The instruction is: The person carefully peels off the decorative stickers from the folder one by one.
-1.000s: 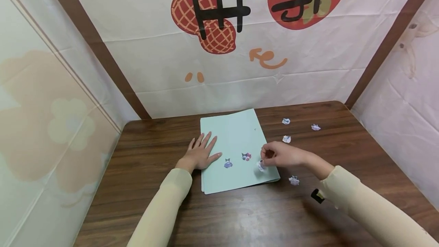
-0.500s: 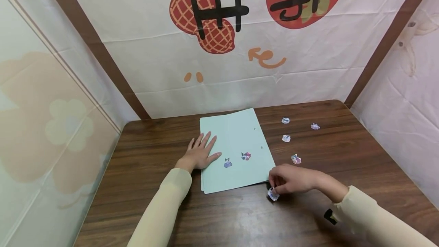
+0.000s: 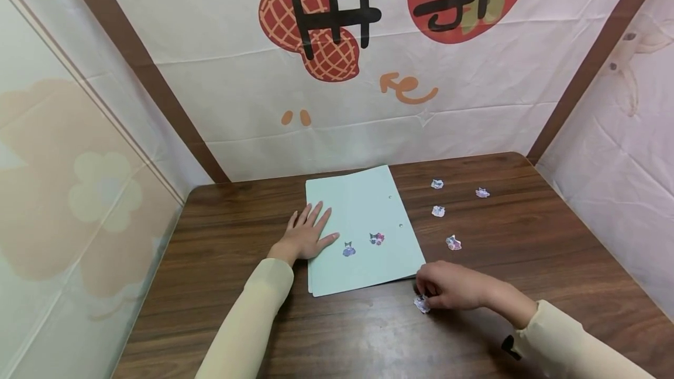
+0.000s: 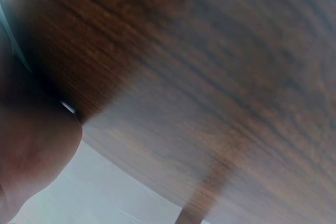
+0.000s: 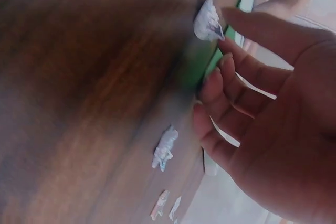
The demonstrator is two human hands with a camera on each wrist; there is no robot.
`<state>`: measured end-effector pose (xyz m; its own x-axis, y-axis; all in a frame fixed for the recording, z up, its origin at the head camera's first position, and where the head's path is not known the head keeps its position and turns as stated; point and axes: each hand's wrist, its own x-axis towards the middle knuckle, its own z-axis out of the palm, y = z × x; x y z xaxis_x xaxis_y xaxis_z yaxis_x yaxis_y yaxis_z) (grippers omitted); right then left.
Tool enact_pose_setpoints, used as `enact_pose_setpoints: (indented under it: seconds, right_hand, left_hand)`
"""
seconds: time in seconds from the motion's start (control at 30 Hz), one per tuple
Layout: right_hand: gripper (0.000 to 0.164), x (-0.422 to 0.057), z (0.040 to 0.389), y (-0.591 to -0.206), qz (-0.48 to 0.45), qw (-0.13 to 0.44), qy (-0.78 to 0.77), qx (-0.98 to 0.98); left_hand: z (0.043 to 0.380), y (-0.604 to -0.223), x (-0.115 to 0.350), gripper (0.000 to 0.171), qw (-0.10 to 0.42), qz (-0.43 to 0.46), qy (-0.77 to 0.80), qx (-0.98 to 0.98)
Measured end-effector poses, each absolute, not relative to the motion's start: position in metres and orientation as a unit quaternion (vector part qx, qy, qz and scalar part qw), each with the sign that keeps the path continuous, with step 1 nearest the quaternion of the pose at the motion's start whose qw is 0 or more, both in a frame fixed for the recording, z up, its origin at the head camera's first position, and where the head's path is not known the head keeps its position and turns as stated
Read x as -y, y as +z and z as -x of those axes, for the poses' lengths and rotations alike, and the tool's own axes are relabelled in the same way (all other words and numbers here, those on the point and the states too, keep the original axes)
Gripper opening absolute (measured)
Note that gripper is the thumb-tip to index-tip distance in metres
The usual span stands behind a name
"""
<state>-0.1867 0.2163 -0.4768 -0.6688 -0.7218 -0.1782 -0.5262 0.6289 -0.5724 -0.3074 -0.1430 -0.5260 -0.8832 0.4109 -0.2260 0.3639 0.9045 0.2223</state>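
My left hand (image 3: pixel 302 240) lies flat with fingers spread on the left edge of a pale green paper stack (image 3: pixel 363 203). Two small cartoon stickers, a purple one (image 3: pixel 349 249) and a pink-and-black one (image 3: pixel 376 238), sit on the top sheet. Just off the stack's near right corner, my right hand (image 3: pixel 455 286) pinches a whitish-purple sticker (image 3: pixel 421 304) low over the table. In the right wrist view, the thumb and index fingertips meet the edge of that sticker (image 5: pixel 208 23). Only part of the left hand (image 4: pixel 37 153) shows in the left wrist view.
Several loose stickers lie right of the stack: a pinkish one (image 3: pixel 453 243), a white one (image 3: pixel 438 211), another at the back (image 3: pixel 437 183) and a purple one (image 3: pixel 481 192). A printed cloth wall (image 3: pixel 368 139) rises behind the brown wooden table (image 3: pixel 226 309).
My right hand has moved toward me and right with the sticker, from above the paper to the table by its near corner. The pinkish sticker has come into view. The left hand stays put.
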Motion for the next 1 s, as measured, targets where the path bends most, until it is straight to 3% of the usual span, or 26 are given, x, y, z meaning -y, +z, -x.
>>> enact_pose_setpoints:
  seconds: [0.37, 0.63, 1.0]
  right_hand:
    - [0.016, -0.213, 0.179, -0.486, 0.353, 0.109, -0.177, -0.912]
    - [0.02, -0.212, 0.176, -0.488, 0.352, 0.104, -0.181, -0.912]
    - [0.012, -0.208, 0.175, -0.485, 0.356, 0.125, -0.184, -0.908]
  left_hand:
    - [0.317, -0.54, 0.146, 0.081, 0.13, -0.205, 0.083, -0.967]
    - [0.309, -0.531, 0.144, 0.079, 0.135, -0.198, 0.092, -0.966]
    - [0.306, -0.526, 0.144, 0.079, 0.126, -0.201, 0.075, -0.969]
